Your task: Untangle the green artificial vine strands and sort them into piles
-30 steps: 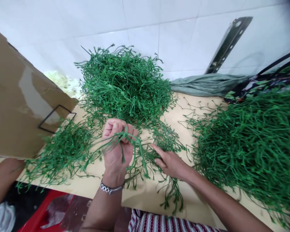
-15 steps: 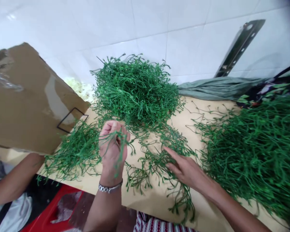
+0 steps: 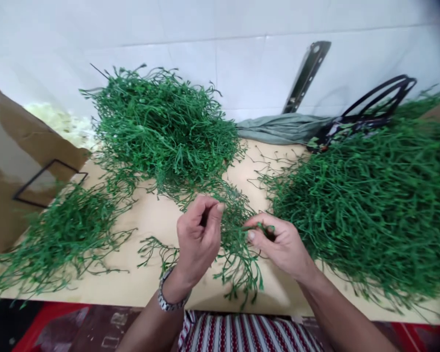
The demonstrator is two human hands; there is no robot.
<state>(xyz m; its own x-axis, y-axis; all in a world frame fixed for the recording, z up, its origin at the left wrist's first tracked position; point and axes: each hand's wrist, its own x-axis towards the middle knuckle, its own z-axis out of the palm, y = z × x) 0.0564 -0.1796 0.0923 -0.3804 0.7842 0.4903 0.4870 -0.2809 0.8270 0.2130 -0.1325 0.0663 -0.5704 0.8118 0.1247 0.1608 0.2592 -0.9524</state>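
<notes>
Over the middle of the table, my left hand (image 3: 201, 239), with a metal watch band at the wrist, is closed in a pinch. What lies between its thumb and fingertips, if anything, is too small to make out. To its right, my right hand (image 3: 284, 247) grips a thin green stem (image 3: 258, 226) between thumb and fingers. Beneath and between both hands is a loose scatter of green stems (image 3: 242, 274) with small knobbed tips. Several more stems (image 3: 157, 247) lie left of my left hand.
A tall heap of green stems (image 3: 165, 127) stands against the tiled wall, and a larger heap (image 3: 370, 210) fills the right. A smaller pile (image 3: 69, 225) lies beside a cardboard box (image 3: 7, 171) at left. Grey-green cloth (image 3: 278, 128) and a black-handled bag (image 3: 381, 100) sit behind.
My left hand has come down and right, and the green stems hanging from it are gone. My right hand has closed on a stem. The view has swung right; the other person's arm is out of view.
</notes>
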